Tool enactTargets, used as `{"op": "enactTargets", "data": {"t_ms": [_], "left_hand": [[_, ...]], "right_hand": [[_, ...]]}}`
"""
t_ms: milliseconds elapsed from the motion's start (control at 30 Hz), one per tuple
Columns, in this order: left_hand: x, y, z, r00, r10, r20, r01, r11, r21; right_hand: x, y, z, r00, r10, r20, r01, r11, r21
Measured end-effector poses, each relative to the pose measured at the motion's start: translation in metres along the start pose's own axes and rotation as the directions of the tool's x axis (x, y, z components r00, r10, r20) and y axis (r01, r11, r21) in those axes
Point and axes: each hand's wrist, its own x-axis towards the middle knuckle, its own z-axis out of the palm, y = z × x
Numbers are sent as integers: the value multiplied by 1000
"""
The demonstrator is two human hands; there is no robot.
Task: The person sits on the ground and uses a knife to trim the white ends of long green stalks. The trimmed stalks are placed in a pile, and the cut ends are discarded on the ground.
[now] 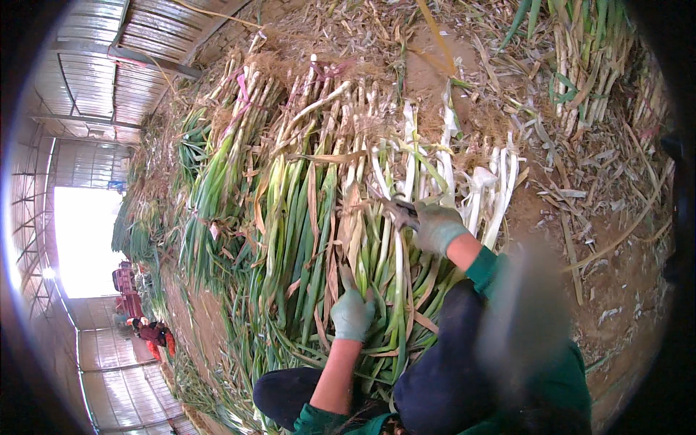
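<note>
Long green onions point(395, 283) lie side by side in front of me, with green leaves toward me and white stems and roots at the far end. My left hand point(353, 315), in a pale green glove, lies low on the leaves. A finger points forward and the thumb stands apart, so it looks open. My right hand point(438, 226), gloved too, is closed on a dark-handled metal tool point(403, 213); its exact kind is unclear. The tool's end reaches over the stems. Peeled white stems point(500, 185) lie just beyond my right hand.
Tied onion bundles point(243, 109) lie at the far left, and another bundle point(591, 65) at the far right. Dry leaf scraps point(573, 188) cover the soil. Farther left, a person point(154, 333) is near a red vehicle point(127, 286) inside a metal-walled shed point(94, 159).
</note>
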Motion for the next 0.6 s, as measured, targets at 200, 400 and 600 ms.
{"op": "enactTargets", "data": {"t_ms": [200,400,600], "left_hand": [[-21,-18,23,998,60,-32,-59,998,17],[-27,-14,14,999,-14,43,15,1000,-11],[-48,-21,20,997,73,-8,-73,997,23]], "right_hand": [[4,0,-3,997,2,-77,2,999,44],[-51,-3,19,991,-123,50,123,992,-6],[-2,-15,-2,997,-72,-33,72,997,9]]}}
